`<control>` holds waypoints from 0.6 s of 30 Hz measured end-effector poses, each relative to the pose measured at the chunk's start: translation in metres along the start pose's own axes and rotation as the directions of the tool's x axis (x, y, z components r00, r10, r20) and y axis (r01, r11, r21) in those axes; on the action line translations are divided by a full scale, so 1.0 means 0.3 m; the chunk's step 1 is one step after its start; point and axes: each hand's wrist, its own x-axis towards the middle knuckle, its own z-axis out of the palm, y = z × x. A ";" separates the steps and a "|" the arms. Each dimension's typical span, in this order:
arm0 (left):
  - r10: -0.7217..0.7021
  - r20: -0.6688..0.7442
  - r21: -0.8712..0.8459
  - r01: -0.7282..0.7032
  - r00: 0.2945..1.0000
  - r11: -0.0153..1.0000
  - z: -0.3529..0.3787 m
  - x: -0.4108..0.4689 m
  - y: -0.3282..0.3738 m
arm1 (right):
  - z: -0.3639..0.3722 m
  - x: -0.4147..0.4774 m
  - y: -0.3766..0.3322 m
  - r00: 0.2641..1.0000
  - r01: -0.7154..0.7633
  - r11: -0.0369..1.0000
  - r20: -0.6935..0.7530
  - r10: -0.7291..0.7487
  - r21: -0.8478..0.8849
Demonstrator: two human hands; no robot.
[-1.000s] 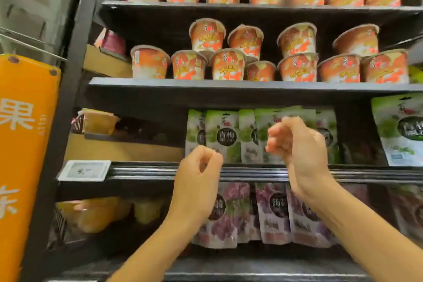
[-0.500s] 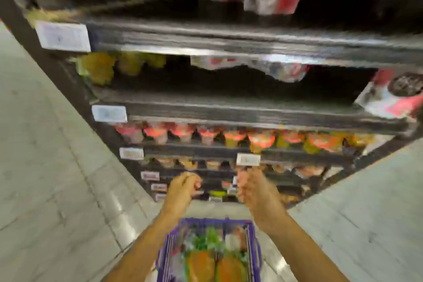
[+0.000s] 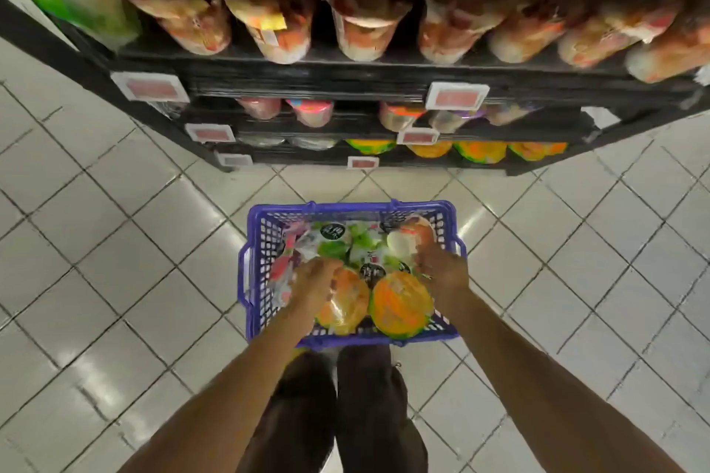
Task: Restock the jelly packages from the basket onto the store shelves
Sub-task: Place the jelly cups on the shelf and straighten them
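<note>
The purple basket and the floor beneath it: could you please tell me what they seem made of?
Basket: probably moulded plastic, uniformly purple with slight sheen; its walls are a lattice of small holes. Floor: likely glazed ceramic tile, pale and glossy, shown by grout lines and reflections.

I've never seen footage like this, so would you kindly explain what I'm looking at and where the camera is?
There is no machine here. A person wears a wide-angle camera on the head, and it looks down at their own arms. The left hand and right hand reach into a purple basket standing on the tiled floor. The basket holds jelly: orange cups and green pouches. Both hands are down among these, but I cannot tell whether either grips one. Ahead are the shelves, carrying tubs.
</note>
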 end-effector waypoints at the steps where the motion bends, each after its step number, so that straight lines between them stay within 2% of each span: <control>1: -0.020 0.006 -0.030 0.021 1.000 0.999 0.034 0.065 -0.030 | 0.011 0.085 0.024 1.000 -0.007 1.000 -0.004 0.007 0.007; 5: -0.033 0.028 -0.092 0.036 0.999 0.995 0.172 0.285 -0.095 | 0.073 0.334 0.113 0.993 -0.078 0.980 -0.074 0.092 0.183; 7: -0.037 0.047 -0.103 0.042 0.998 0.994 0.241 0.370 -0.120 | 0.092 0.456 0.143 0.989 -0.100 0.972 -0.083 0.120 0.215; 10: -0.062 0.082 -0.111 0.071 0.995 0.991 0.327 0.473 -0.150 | 0.124 0.596 0.159 0.982 -0.181 0.942 0.000 0.189 0.281; 15: -0.061 0.104 -0.115 0.073 0.993 0.991 0.393 0.558 -0.191 | 0.130 0.718 0.200 0.986 -0.163 0.967 0.022 0.162 0.193; 18: -0.058 0.094 -0.122 0.069 0.994 0.990 0.384 0.549 -0.199 | 0.105 0.704 0.228 0.980 -0.173 0.939 -0.044 0.195 0.295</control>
